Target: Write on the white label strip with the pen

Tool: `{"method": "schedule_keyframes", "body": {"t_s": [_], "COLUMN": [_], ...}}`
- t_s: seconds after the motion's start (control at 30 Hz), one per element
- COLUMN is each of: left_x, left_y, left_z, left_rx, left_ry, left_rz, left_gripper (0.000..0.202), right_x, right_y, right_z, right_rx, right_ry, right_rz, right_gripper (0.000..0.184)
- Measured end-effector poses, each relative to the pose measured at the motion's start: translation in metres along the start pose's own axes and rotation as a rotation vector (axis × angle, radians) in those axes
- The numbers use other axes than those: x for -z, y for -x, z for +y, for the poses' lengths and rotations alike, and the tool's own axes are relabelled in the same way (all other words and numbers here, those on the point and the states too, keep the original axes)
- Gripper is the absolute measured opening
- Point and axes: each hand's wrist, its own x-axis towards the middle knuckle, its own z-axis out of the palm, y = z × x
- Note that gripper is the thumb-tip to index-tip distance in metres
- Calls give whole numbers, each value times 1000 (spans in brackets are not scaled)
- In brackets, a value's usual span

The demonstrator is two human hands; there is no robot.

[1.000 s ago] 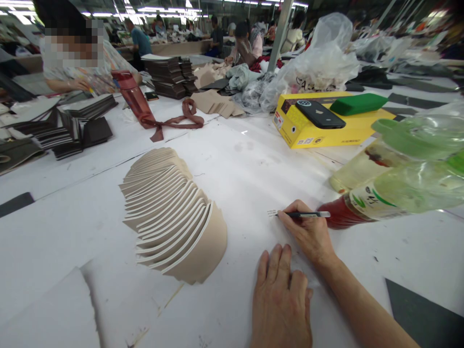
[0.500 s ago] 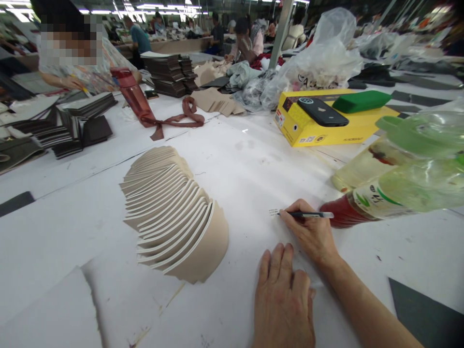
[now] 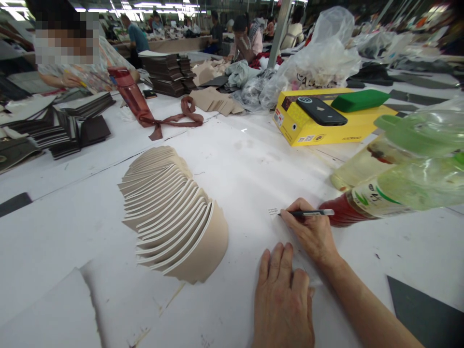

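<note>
My right hand is closed around a black pen with a clear end. The pen's tip touches the white table surface beside a few small lines of writing. Palm down on the white surface, just nearer to me, lies my left hand, its fingers stretched out and holding nothing. To the left of both hands stands a fanned row of curved beige pieces with white edges, untouched.
Bottles lie close beyond my right hand. Behind them is a yellow box bearing a phone and a green case. A red bottle, dark stacked pieces and a co-worker are at the far left.
The writing by the pen tip has grown slightly. My left hand stays flat in place, and the view has shifted very little.
</note>
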Motion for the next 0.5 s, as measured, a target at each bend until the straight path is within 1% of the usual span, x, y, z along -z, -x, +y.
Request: {"method": "schedule_keyframes", "body": {"t_s": [0.23,0.33,0.5], "left_x": [-3,-3,0], "left_y": [1,1,2], "left_z": [0,0,1], "left_rx": [-1,6,26], "left_ry": [13,30,52], "left_rz": [-13,5,11], "left_gripper": [15,17,18], "right_x": [-2,-3,-2], "right_y": [2,3,6], "right_z": [10,8,1], "right_rx": [-16,-2,38], "right_ry": [-136,-163,-135], "right_rz": [79,100,154], "right_gripper": [19,18,21]}}
